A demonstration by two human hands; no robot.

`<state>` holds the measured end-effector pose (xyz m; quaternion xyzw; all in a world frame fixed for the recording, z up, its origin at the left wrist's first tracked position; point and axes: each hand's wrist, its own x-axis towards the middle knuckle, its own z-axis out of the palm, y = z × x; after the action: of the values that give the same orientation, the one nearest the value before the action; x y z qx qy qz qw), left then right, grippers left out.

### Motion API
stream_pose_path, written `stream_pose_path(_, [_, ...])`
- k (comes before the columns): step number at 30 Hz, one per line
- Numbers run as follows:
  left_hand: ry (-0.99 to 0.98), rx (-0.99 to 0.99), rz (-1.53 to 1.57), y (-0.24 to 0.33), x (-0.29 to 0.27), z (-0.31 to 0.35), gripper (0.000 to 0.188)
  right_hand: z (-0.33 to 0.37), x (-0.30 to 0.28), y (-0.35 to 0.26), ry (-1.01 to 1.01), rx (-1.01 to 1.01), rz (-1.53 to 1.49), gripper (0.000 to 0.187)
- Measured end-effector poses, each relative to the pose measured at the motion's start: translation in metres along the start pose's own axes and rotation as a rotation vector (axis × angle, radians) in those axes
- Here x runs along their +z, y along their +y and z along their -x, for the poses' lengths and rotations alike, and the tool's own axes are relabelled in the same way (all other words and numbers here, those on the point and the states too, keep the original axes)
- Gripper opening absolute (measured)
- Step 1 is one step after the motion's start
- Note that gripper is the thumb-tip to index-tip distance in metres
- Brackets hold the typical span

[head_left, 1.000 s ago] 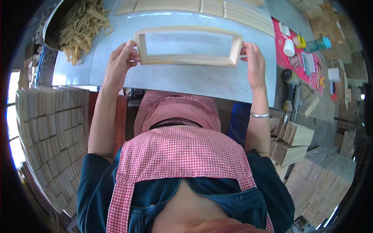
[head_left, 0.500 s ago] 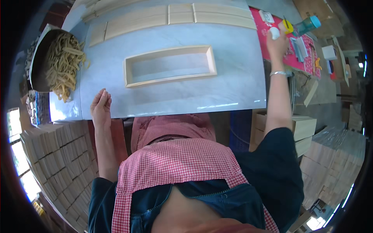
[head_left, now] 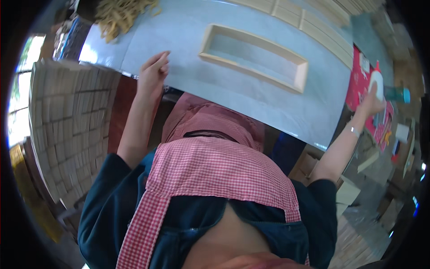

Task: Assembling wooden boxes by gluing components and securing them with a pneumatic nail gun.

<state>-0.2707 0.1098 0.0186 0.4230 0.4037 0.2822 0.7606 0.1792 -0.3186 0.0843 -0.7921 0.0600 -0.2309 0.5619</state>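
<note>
A long rectangular frame of pale wood (head_left: 251, 67) lies on the light grey marbled tabletop (head_left: 183, 85). At the table's near edge, left of the frame, my left hand (head_left: 153, 74) is closed with its fingers curled together, and nothing shows in them. Over at the right, my right hand (head_left: 371, 105) grips a white squeeze bottle (head_left: 377, 84) with a red nozzle. The nozzle points away from me, above a red patterned cloth (head_left: 357, 74). My fingers hide the lower part of the bottle.
Pale wooden strips (head_left: 286, 11) lie along the table's far side. Curly wood shavings (head_left: 118, 18) are heaped at the far left. A teal-capped bottle (head_left: 396, 94) stands beside my right hand. Stacked wood pieces (head_left: 71, 130) rise at the left, below the tabletop.
My right hand now holds the white squeeze bottle; its red nozzle has come into sight. The view has turned, so the table appears tilted. My left hand stays closed near the table edge.
</note>
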Motion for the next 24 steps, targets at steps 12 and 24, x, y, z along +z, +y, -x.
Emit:
stream_pose_path(12, [0.004, 0.047, 0.049, -0.007, -0.02, 0.033, 0.017, 0.292, 0.033, -0.071, -0.716, -0.071, -0.464, 0.045])
stream_pose_path(24, [0.015, 0.036, 0.173, -0.011, -0.049, 0.034, 0.023, 0.326, 0.069, -0.081, -0.908, -0.362, -0.345, 0.052])
